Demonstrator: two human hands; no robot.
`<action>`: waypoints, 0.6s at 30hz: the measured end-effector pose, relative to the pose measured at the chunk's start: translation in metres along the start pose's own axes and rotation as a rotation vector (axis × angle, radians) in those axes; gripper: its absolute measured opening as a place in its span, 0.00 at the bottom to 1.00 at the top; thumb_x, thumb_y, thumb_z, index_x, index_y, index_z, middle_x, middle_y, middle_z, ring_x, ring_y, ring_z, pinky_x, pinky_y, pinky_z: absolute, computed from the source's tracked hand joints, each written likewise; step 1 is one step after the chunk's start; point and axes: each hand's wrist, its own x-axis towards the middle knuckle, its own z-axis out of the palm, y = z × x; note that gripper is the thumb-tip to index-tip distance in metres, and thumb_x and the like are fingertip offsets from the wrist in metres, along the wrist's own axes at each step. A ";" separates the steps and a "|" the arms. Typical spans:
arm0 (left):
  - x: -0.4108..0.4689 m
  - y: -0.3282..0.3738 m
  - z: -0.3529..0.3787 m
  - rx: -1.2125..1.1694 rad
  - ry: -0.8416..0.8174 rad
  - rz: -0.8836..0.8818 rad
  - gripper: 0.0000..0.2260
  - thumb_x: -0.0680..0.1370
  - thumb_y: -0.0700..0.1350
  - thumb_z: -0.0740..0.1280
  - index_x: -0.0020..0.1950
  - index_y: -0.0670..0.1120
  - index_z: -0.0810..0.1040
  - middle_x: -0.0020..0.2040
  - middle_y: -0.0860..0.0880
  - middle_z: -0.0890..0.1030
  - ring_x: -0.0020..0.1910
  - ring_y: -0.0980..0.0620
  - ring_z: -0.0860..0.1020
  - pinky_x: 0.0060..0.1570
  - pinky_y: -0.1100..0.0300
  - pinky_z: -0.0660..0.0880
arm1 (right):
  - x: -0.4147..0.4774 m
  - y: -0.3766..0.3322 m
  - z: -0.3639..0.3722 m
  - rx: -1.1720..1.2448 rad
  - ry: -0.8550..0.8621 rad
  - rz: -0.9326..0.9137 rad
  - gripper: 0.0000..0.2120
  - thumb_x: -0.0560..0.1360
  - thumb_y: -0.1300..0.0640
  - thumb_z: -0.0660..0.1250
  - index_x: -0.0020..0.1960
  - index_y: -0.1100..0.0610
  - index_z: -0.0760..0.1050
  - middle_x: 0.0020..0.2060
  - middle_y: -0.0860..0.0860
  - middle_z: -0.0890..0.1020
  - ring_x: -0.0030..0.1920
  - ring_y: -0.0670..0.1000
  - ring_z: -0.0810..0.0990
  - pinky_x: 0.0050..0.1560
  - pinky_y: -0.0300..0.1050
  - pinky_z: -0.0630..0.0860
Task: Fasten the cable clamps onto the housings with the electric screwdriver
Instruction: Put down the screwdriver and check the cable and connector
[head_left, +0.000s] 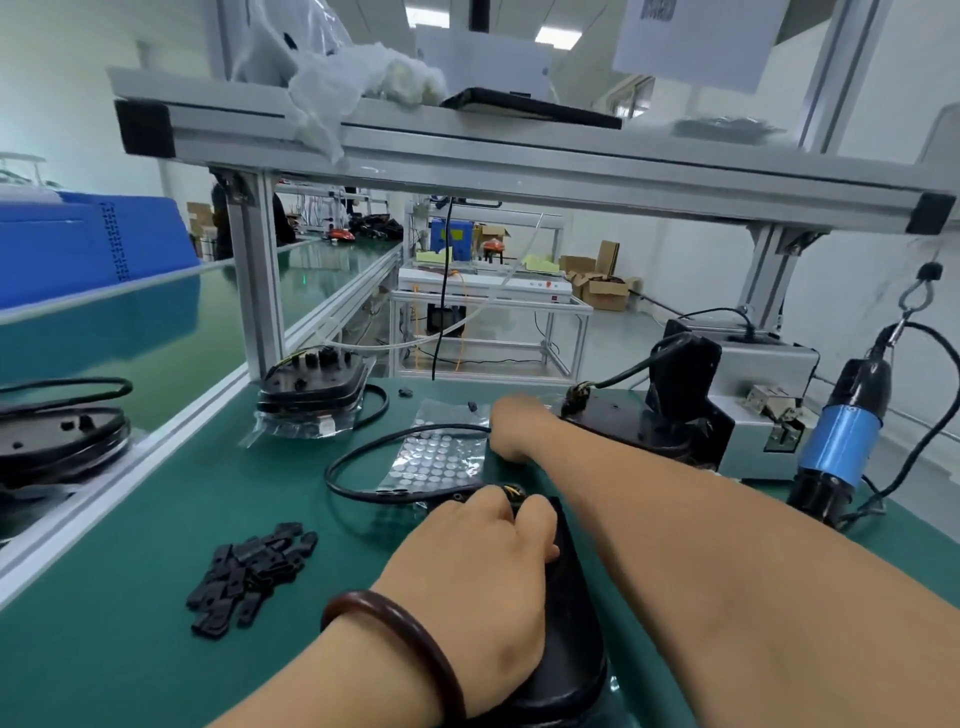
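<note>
A black housing (569, 618) lies on the green mat right in front of me, and its black cable (358, 452) loops off to the left. My left hand (478, 561) holds the housing's far end, fingers curled over it beside the yellow wire ends (511, 488). My right hand (517, 428) reaches forward across the mat to the edge of a clear sheet of round dots (441, 457); its fingertips are hidden. Loose black cable clamps (249, 569) are piled at the left. At the right, the blue and black electric screwdriver (839, 441) hangs from a hook, untouched.
A second black housing (623, 421) lies just past my right hand, in front of a grey metal box (763, 410). Stacked housings in bags (311, 397) stand at the back left, more (57, 436) on the neighbouring bench. An aluminium shelf frame (519, 156) spans overhead.
</note>
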 end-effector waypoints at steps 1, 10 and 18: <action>0.000 0.000 0.000 -0.001 0.017 -0.001 0.03 0.79 0.47 0.53 0.52 0.53 0.61 0.52 0.49 0.71 0.50 0.46 0.71 0.49 0.56 0.66 | 0.003 0.000 0.003 -0.046 0.012 -0.020 0.14 0.76 0.64 0.60 0.32 0.58 0.65 0.31 0.53 0.68 0.30 0.49 0.65 0.28 0.42 0.61; 0.012 -0.034 -0.043 -0.414 0.252 -0.152 0.09 0.80 0.46 0.63 0.43 0.47 0.66 0.46 0.49 0.81 0.38 0.51 0.76 0.37 0.61 0.74 | 0.003 0.003 -0.029 -0.007 0.299 -0.112 0.04 0.72 0.64 0.62 0.39 0.59 0.72 0.34 0.51 0.73 0.36 0.52 0.73 0.33 0.41 0.67; 0.030 -0.140 -0.130 -0.650 0.677 -0.232 0.19 0.81 0.35 0.55 0.46 0.60 0.69 0.53 0.54 0.82 0.51 0.59 0.79 0.44 0.59 0.74 | -0.101 0.024 -0.075 1.041 0.394 -0.523 0.15 0.70 0.74 0.65 0.35 0.54 0.73 0.34 0.50 0.77 0.36 0.44 0.74 0.39 0.37 0.72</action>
